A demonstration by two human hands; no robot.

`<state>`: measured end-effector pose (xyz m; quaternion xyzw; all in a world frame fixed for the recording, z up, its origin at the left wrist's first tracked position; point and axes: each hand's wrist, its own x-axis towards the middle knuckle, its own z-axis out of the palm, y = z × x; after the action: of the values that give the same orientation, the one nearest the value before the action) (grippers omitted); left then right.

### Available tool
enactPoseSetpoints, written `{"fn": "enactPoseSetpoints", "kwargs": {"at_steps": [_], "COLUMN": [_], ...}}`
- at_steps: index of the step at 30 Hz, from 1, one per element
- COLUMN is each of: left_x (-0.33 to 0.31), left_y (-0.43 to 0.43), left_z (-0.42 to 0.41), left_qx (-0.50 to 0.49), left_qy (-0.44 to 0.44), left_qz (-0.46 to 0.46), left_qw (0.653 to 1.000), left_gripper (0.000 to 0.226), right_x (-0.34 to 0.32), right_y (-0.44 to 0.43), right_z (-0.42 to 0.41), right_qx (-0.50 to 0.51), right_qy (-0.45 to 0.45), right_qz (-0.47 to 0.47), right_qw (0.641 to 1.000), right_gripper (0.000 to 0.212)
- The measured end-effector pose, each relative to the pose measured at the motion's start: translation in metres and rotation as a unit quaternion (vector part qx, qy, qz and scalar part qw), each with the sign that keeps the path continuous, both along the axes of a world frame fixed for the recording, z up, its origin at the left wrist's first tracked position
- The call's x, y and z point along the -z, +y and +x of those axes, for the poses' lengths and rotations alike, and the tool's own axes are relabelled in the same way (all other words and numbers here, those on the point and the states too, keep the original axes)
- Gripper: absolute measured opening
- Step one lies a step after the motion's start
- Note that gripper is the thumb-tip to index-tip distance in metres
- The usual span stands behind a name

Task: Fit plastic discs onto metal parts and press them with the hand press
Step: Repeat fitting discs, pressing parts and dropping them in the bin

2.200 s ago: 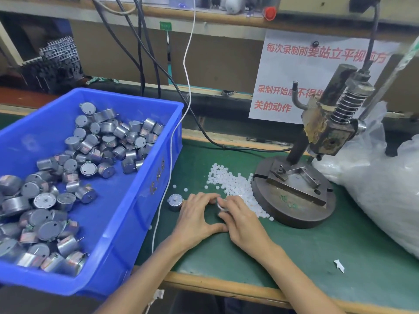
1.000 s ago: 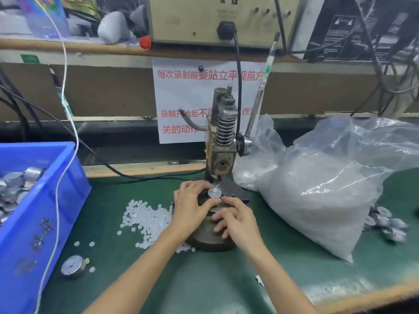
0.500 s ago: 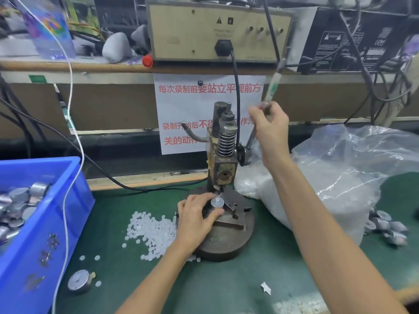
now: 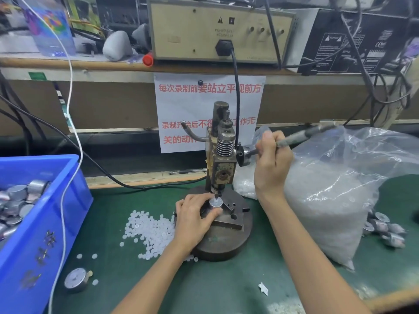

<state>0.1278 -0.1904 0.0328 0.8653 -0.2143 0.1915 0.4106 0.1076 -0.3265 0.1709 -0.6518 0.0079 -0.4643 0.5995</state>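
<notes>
Green matting covers the desk (image 4: 226, 291). Near its front-left corner lies a loose metal part (image 4: 76, 279), a short silvery cylinder with a flat round face, with a few white discs beside it. A paper scrap (image 4: 263, 288) lies toward the front middle.

Further in, a heap of plastic discs (image 4: 147, 225), small, round and milky white, spreads over the mat just left of the press base (image 4: 226, 243), a dark round iron slab. The left hand (image 4: 195, 219) rests on that base, thumb and fingers curled round the metal part (image 4: 215, 203). This part stands upright in the fixture, pale round face up, with the ram tip of the hand press (image 4: 223, 155) right at its top. Whether a disc sits on it I cannot tell.

The right hand (image 4: 272, 164) is above and to the right of the part, clenched round the lever (image 4: 303, 137), which slopes up to the right.

At the desk's left edge a blue bin (image 4: 45, 223) holds many metal parts (image 4: 15, 198). Right of the press slumps a clear plastic bag (image 4: 328, 200) of white discs, with more silvery parts (image 4: 385, 230) beside it near the right edge. Behind the press hangs a paper sign (image 4: 181, 105) with red characters.
</notes>
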Motion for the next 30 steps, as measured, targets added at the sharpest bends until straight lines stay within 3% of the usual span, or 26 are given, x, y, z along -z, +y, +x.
{"fn": "enactPoseSetpoints", "kwargs": {"at_steps": [3, 6, 8, 10, 13, 18, 24, 27, 30], "left_x": [0.001, 0.002, 0.002, 0.003, 0.004, 0.010, 0.026, 0.025, 0.021], "left_y": [0.000, -0.001, -0.002, -0.001, 0.000, 0.005, -0.007, -0.019, -0.040], "left_z": [0.000, 0.000, 0.000, 0.000, -0.004, -0.026, -0.090, -0.114, -0.137], "left_qx": [-0.005, -0.011, -0.019, -0.029, -0.029, -0.043, -0.022, -0.023, 0.035], "left_qy": [-0.002, -0.018, -0.030, -0.032, -0.033, -0.031, -0.053, -0.062, -0.071], "left_qz": [0.002, 0.019, 0.037, 0.044, 0.048, 0.045, 0.030, 0.030, 0.019], "left_qw": [1.000, 1.000, 0.999, 0.998, 0.998, 0.998, 0.998, 0.997, 0.997], "left_gripper": [0.033, 0.031, 0.030, 0.031, 0.032, 0.036, 0.036, 0.033, 0.026], "right_x": [-0.018, -0.023, -0.009, 0.015, 0.060, 0.117, 0.124, 0.128, 0.135], "right_y": [0.003, 0.003, 0.007, 0.016, 0.023, 0.027, 0.017, 0.004, -0.018], "right_z": [0.008, 0.012, 0.005, -0.010, -0.036, -0.067, -0.092, -0.115, -0.145], "right_qx": [0.056, -0.039, -0.087, -0.053, 0.003, -0.110, -0.144, -0.137, -0.128], "right_qy": [0.068, 0.109, 0.118, 0.098, 0.097, 0.345, 0.367, 0.369, 0.375], "right_qz": [-0.033, -0.011, -0.018, -0.019, 0.000, -0.083, -0.127, -0.085, -0.065], "right_qw": [0.996, 0.993, 0.989, 0.994, 0.995, 0.928, 0.910, 0.915, 0.916], "right_gripper": [0.027, 0.010, 0.035, 0.044, 0.013, 0.009, 0.011, 0.009, 0.006]}}
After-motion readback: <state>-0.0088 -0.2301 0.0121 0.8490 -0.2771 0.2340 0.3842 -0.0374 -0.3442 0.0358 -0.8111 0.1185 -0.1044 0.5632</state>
